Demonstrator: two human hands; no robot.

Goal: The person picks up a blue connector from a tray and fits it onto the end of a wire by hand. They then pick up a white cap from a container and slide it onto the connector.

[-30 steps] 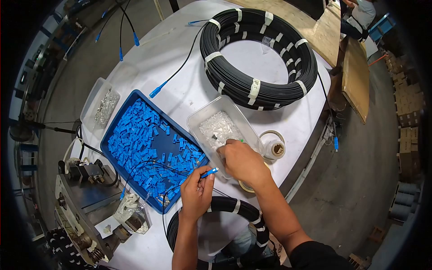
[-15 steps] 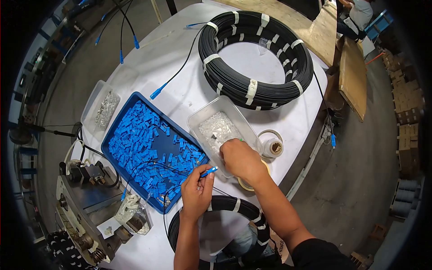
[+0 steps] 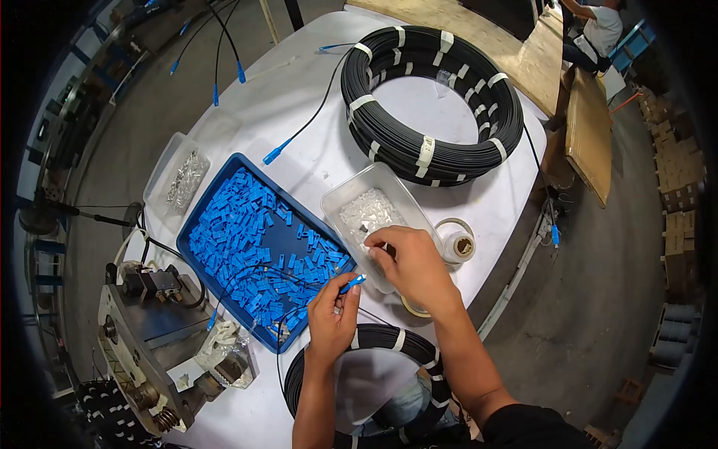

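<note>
My left hand (image 3: 333, 318) pinches a blue fibre-optic connector (image 3: 353, 283) with a white tip, on a black cable. My right hand (image 3: 415, 266) is over the near end of a clear plastic box (image 3: 407, 196) holding small white caps (image 3: 370, 209). Its thumb and fingers are curled together; whatever lies between them is too small to make out. Left of the box is a blue tray (image 3: 238, 159) with many loose blue connector housings (image 3: 239, 224). Below my hands lies a coil of black cable (image 3: 381, 337) bound with white tape.
A large black cable coil (image 3: 426, 150) stands at the back. Tape rolls (image 3: 458, 247) sit right of the clear box. Another clear box (image 3: 183, 179) holds small metal parts. A metal press (image 3: 134, 359) stands at left. Another person (image 3: 598, 34) is far back right.
My right hand has drawn up slightly out of the cap box, its thumb and fingertips now more visible. My left hand still holds the connector. The whole view has shifted a little.
</note>
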